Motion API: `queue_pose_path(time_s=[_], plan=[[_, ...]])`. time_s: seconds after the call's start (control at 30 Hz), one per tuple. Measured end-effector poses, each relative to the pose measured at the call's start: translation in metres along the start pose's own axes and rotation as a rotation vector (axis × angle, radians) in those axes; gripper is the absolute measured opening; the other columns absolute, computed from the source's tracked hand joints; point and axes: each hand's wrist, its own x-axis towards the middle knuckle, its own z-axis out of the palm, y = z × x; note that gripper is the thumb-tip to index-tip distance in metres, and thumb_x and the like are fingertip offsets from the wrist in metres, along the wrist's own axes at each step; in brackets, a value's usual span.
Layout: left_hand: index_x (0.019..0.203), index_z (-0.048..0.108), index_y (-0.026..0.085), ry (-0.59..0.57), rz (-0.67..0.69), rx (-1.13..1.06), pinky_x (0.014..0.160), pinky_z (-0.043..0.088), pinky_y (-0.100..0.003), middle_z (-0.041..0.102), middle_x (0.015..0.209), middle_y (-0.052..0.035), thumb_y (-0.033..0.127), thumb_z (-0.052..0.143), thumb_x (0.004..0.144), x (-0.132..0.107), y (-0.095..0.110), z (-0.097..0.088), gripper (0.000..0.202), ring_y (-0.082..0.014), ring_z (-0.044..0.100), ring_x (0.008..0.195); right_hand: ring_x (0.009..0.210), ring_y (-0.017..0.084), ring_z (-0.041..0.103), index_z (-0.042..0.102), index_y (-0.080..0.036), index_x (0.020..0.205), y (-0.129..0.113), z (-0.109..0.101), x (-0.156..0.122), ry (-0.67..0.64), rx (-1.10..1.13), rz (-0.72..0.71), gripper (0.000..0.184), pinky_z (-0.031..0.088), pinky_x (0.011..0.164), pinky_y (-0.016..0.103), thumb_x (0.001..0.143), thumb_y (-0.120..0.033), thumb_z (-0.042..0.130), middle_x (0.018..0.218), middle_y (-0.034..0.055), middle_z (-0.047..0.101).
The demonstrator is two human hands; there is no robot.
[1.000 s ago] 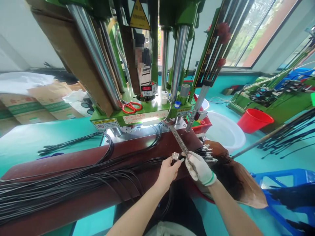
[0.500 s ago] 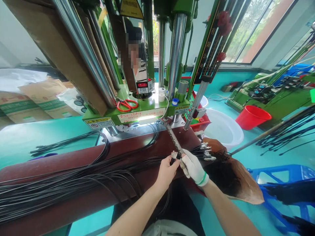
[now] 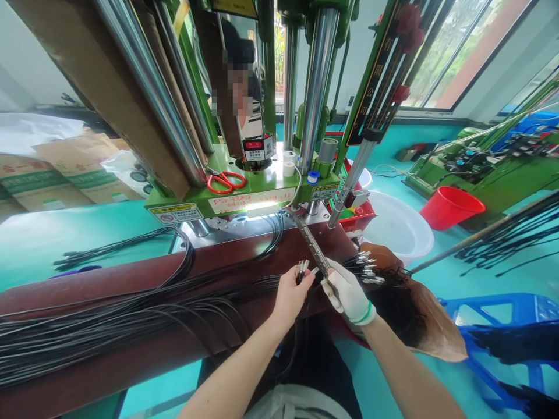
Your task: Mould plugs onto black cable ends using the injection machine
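Note:
My bare left hand (image 3: 289,295) is closed around a small bunch of black cables with silvery metal connectors (image 3: 302,268) pointing up from the fingers. Just to its right, my right hand (image 3: 350,293), in a white glove with a green cuff, is curled around the near part of a long slotted metal bar (image 3: 312,247). The bar slopes from the press down toward me. Between the hands, a small connector tip shows close to the bar; which hand has it I cannot tell. Under the hands, many black cables (image 3: 144,317) lie along the brown table (image 3: 244,265).
A green press (image 3: 187,203) with steel columns stands ahead, red-handled scissors (image 3: 225,182) on its ledge. More connector ends (image 3: 370,269) lie right of my glove, beside a brown sack (image 3: 437,320). A white tub (image 3: 406,233), red bucket (image 3: 452,208) and blue stool (image 3: 493,305) stand right.
My left hand has shifted slightly left, its connectors now apart from the bar. My gloved right hand has moved a little right and down along the bar. The view has shifted slightly.

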Motion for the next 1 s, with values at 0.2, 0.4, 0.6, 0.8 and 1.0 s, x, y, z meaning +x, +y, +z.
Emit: queue_pose_path(time_s=[0.2,0.4,0.6,0.8,1.0], plan=[[0.062,0.052,0.016,-0.017,0.079,0.064,0.041,0.023,-0.019,0.039,0.045,0.0072,0.036,0.069,0.059,0.0,-0.003,0.002,0.026,-0.0054,0.032,0.041,0.027,0.003,0.03,0.046,-0.018,0.12,-0.005,0.0,0.0,-0.043,-0.035,-0.015,0.043,0.021,0.024,0.014,0.084,-0.041,0.04,0.052,-0.0069,0.045],[0.06,0.05,0.016,-0.011,0.213,0.171,0.047,0.028,-0.019,0.043,0.051,0.0056,0.03,0.063,0.065,-0.001,0.0,0.001,0.02,-0.0064,0.035,0.047,0.028,0.002,0.028,0.043,-0.017,0.124,-0.005,0.004,-0.001,-0.058,-0.091,-0.001,0.048,0.022,0.024,0.013,0.083,-0.043,0.042,0.05,-0.0077,0.043],[0.065,0.049,0.017,-0.053,0.166,0.121,0.043,0.028,-0.019,0.04,0.044,0.0071,0.037,0.058,0.071,-0.003,0.006,-0.001,0.023,-0.0058,0.034,0.04,0.029,0.003,0.029,0.042,-0.017,0.125,-0.001,0.005,-0.001,-0.013,-0.065,-0.008,0.05,0.023,0.025,0.014,0.082,-0.043,0.044,0.05,-0.007,0.044],[0.077,0.045,0.02,0.053,0.073,-0.084,0.035,0.015,-0.015,0.028,0.049,0.0102,0.049,0.05,0.076,-0.001,0.011,-0.005,0.03,-0.0031,0.021,0.037,0.028,0.003,0.031,0.043,-0.02,0.124,0.001,-0.003,-0.001,-0.011,-0.016,0.003,0.045,0.021,0.024,0.013,0.084,-0.041,0.043,0.052,-0.0065,0.046],[0.064,0.044,0.017,-0.034,0.145,0.121,0.039,0.023,-0.015,0.035,0.05,0.0077,0.041,0.058,0.072,0.001,0.0,-0.003,0.029,-0.003,0.029,0.041,0.029,0.002,0.03,0.044,-0.017,0.123,-0.003,-0.001,-0.004,-0.073,-0.054,-0.004,0.044,0.021,0.025,0.013,0.084,-0.039,0.043,0.053,-0.0057,0.046]])
